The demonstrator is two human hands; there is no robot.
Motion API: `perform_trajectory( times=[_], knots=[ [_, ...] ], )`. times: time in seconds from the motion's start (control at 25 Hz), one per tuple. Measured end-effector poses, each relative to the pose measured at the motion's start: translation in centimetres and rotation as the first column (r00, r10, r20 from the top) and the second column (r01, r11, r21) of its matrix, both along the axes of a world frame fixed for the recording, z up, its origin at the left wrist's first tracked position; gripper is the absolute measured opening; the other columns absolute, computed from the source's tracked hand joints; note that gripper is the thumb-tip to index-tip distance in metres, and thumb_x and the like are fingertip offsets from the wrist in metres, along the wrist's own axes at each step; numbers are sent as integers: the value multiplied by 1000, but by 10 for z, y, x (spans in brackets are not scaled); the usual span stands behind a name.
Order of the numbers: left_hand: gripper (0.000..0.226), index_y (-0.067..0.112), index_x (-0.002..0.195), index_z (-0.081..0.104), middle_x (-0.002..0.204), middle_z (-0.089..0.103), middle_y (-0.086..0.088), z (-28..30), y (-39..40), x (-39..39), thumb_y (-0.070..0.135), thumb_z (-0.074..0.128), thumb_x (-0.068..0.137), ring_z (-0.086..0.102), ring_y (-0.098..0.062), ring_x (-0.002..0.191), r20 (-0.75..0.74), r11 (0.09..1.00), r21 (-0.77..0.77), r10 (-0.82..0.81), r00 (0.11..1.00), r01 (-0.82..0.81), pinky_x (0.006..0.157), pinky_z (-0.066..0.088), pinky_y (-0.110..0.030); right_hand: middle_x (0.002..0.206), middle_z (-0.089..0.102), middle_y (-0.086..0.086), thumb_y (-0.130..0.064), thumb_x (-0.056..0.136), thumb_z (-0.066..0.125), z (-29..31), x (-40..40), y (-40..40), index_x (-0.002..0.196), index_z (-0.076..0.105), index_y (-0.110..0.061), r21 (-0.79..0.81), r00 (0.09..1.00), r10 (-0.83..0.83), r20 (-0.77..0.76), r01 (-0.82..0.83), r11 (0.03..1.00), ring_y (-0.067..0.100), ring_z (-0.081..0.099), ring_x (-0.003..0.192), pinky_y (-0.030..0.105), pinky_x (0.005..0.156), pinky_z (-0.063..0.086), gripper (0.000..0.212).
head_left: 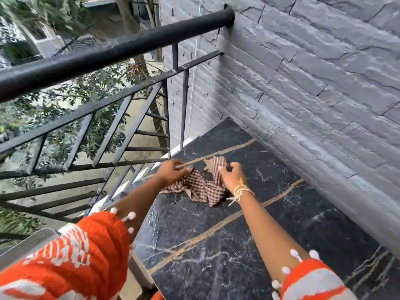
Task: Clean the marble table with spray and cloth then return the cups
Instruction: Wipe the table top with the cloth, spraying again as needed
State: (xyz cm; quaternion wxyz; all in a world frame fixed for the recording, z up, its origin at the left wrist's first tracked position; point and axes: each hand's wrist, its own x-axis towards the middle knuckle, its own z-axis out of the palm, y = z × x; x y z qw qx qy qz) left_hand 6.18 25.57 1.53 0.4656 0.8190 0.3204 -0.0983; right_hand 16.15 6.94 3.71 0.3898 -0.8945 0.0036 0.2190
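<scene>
Both hands, left hand (171, 171) and right hand (232, 176), pinch the checked cloth (201, 187) on the marble table (238, 245) near the railing (108, 53).

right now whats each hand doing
Left hand: closed, pinching the checked cloth.
Right hand: closed, gripping the same cloth.

Both my arms reach forward, my left hand (171, 171) and right hand (232, 176) curled, fingers pinched, palms down.

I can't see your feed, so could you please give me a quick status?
Both hands, left and right, gripping checked cloth on marble table. No cups or spray in view. Nothing in the way.
</scene>
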Motion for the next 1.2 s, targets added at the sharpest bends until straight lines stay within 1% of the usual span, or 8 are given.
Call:
perform_trajectory(
  times=[0.08, 0.24, 0.32, 0.52, 0.64, 0.76, 0.96, 1.2],
  knots=[
    [45, 20, 129, 55, 130, 51, -10, -11, 5, 0, 37, 62, 87, 58, -27, 113, 26, 982, 183, -41, 999, 36, 101, 46, -39, 136, 42, 18, -51, 88, 57, -8, -10, 6, 141, 34, -25, -416, 956, 272, 110, -204, 886, 37, 47, 120, 48, 96, 42, 64],
    [51, 24, 138, 42, 138, 48, -7, -37, 17, -11, 38, 54, 90, 52, -29, 122, -40, 929, 368, -35, 999, 47, 104, 42, -45, 159, 1, 19, -80, 71, 51, -38, -37, 46, 148, 12, -43, -464, 933, 359, 29, -306, 831, 50, 16, 140, 67, 107, 23, 94],
    [49, 23, 141, 40, 138, 51, -10, -48, 27, -14, 40, 47, 96, 52, -31, 122, -74, 930, 366, -5, 997, 32, 101, 43, -44, 158, 8, 21, -86, 68, 46, -51, -50, 62, 147, 16, -44, -532, 899, 428, 95, -318, 785, 49, 21, 137, 65, 104, 27, 95],
    [47, 13, 114, 66, 115, 65, -25, -55, 51, 1, 46, 37, 98, 60, -40, 109, -33, 931, 354, 112, 993, -93, 86, 48, -41, 148, 39, 11, -61, 86, 49, -80, -85, 73, 129, 47, -51, -644, 356, 875, 329, -593, 484, 38, 44, 123, 57, 96, 38, 45],
    [42, 9, 109, 68, 114, 66, -24, -60, 53, 26, 39, 40, 100, 60, -38, 109, -40, 952, 301, 78, 996, -63, 83, 46, -38, 139, 51, 5, -50, 90, 43, -92, -58, 61, 127, 51, -50, -645, 223, 879, 421, -609, 462, 31, 54, 109, 49, 87, 45, 39],
    [39, 11, 104, 66, 113, 66, -23, -69, 52, 55, 38, 39, 100, 60, -36, 107, -6, 971, 238, -9, 1000, 11, 80, 43, -36, 137, 51, 7, -47, 91, 50, -92, 12, 53, 130, 48, -46, -640, 365, 807, 465, -491, 591, 32, 54, 105, 47, 84, 47, 39],
    [42, 14, 110, 62, 115, 65, -21, -78, 40, 114, 43, 34, 101, 59, -35, 109, 38, 948, 298, -132, 991, 115, 83, 43, -36, 151, 35, 9, -52, 96, 40, -97, 144, 1, 139, 40, -48, -650, 815, 391, 427, -23, 759, 36, 43, 121, 52, 98, 39, 43],
    [53, 26, 116, 56, 109, 67, -17, -88, 27, 117, 58, 18, 97, 63, -38, 101, -67, 833, 546, -64, 996, 91, 78, 50, -42, 144, 40, 14, -52, 96, 35, -99, 143, 3, 141, 41, -39, -694, 850, 281, 444, 128, 708, 37, 43, 111, 48, 89, 36, 46]
  ],
)
